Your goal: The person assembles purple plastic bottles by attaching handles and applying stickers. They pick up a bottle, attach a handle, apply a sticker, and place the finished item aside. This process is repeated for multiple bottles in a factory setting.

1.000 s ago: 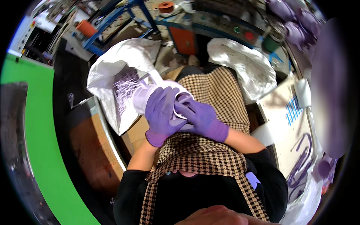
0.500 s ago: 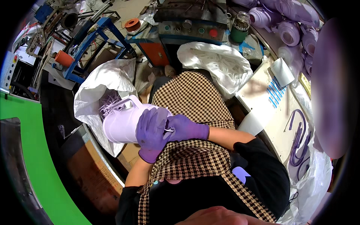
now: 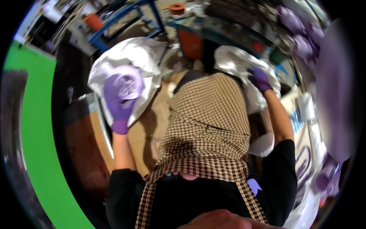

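My left hand [image 3: 117,104], in a purple glove, grips a lavender plastic jug body [image 3: 137,81] by its side. It is held over a white sack [image 3: 149,53] at the left, its round opening turned toward me. Thin purple shavings [image 3: 127,87] show through the opening; whether they lie inside the jug or in the sack beyond, I cannot tell. My right hand [image 3: 260,79], also gloved in purple, is stretched out at the mouth of another white sack [image 3: 238,58]. Its fingers are blurred and partly hidden, so their hold does not show.
A bench machine [image 3: 238,33] with a red button stands beyond the right sack, a green jar [image 3: 278,55] beside it. Lavender jug bodies [image 3: 303,47] pile up at the far right, near a white roll [image 3: 307,106]. A blue frame [image 3: 126,17] stands far left, green panel [image 3: 42,126] nearer.
My hands have parted from together on the jug. The left has carried it left and turned its opening toward me; the right has moved away to the right sack. The view has shifted.
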`<state>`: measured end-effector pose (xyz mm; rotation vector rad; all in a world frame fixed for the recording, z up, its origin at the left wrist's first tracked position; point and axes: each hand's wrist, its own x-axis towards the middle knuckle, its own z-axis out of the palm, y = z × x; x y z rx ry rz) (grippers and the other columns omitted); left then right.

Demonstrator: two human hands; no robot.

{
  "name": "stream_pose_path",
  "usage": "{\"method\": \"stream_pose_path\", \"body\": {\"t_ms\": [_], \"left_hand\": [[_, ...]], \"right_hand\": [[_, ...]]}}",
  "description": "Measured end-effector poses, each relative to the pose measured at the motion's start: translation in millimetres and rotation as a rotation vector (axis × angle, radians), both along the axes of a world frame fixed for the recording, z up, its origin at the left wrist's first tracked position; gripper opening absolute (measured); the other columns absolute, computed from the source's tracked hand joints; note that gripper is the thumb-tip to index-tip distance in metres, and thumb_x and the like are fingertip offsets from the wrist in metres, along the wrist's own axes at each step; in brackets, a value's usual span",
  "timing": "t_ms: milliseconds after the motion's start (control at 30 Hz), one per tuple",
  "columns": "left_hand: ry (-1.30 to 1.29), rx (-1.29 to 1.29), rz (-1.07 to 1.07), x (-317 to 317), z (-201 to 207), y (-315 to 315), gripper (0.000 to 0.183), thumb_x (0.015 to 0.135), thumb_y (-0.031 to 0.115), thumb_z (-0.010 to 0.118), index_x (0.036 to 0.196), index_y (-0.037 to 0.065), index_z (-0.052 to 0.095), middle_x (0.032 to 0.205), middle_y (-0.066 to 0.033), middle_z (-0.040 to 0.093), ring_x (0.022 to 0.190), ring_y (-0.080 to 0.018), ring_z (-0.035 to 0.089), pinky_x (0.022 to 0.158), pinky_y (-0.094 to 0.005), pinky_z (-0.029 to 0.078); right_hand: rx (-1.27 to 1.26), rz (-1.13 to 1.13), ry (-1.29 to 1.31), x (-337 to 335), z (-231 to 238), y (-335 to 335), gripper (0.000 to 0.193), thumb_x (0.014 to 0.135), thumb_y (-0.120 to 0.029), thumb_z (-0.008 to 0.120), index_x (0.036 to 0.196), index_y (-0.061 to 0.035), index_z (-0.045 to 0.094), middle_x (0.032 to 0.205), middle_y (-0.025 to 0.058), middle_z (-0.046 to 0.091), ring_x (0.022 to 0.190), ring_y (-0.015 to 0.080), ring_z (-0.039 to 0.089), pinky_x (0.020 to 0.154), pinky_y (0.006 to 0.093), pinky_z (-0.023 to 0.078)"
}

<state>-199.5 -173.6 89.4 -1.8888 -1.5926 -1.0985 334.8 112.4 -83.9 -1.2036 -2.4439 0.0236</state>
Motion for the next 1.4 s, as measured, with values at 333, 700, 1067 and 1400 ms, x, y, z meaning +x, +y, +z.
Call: {"method": "stream_pose_path", "body": {"t_ms": [333,700,1067,1400], "left_hand": [[-0.161,-0.29,-0.116,88.0,-20.8,-29.1,0.028,0.068,0.012,0.078,0.096,0.012,0.072,0.134,-0.0203,0.055,0.128,-0.0436,0.048,0.111,-0.0536,0.036],[-0.074,-0.357,-0.126,92.1,-29.4,-34.2,0.028,0.071,0.015,0.083,0.091,0.01,0.064,0.138,-0.0207,0.052,0.13,-0.0447,0.046,0.11,-0.0542,0.037],[-0.238,-0.142,-0.15,95.1,-34.4,-33.9,0.094,0.064,0.022,0.093,0.144,0.003,0.047,0.134,-0.0172,0.057,0.127,-0.0393,0.053,0.113,-0.0543,0.037],[-0.225,-0.23,-0.295,117.0,-9.7,-20.1,0.088,0.067,0.023,0.088,0.141,0.003,0.046,0.127,-0.013,0.063,0.122,-0.0405,0.056,0.109,-0.0508,0.041]], "right_hand": [[-0.325,-0.031,-0.064,20.1,-14.8,34.5,0.025,0.068,-0.011,0.086,0.079,0.0037,0.069,0.081,0.0116,0.061,0.067,0.0247,0.063,0.06,0.0367,0.049],[-0.223,0.006,0.363,36.3,9.0,1.8,0.009,0.093,-0.003,0.057,0.096,0.0031,0.062,0.095,0.0078,0.056,0.065,0.0129,0.057,0.065,0.03,0.05],[-0.659,0.062,0.833,-92.9,152.0,-116.4,0.018,0.092,-0.012,0.071,0.101,0.0026,0.073,0.093,0.0047,0.069,0.081,0.0148,0.066,0.076,0.0284,0.052],[-0.216,0.619,0.415,-240.5,186.5,-228.3,0.021,0.071,-0.006,0.074,0.091,-0.0097,0.07,0.09,0.0076,0.068,0.079,0.0285,0.069,0.066,0.0349,0.056]]}}
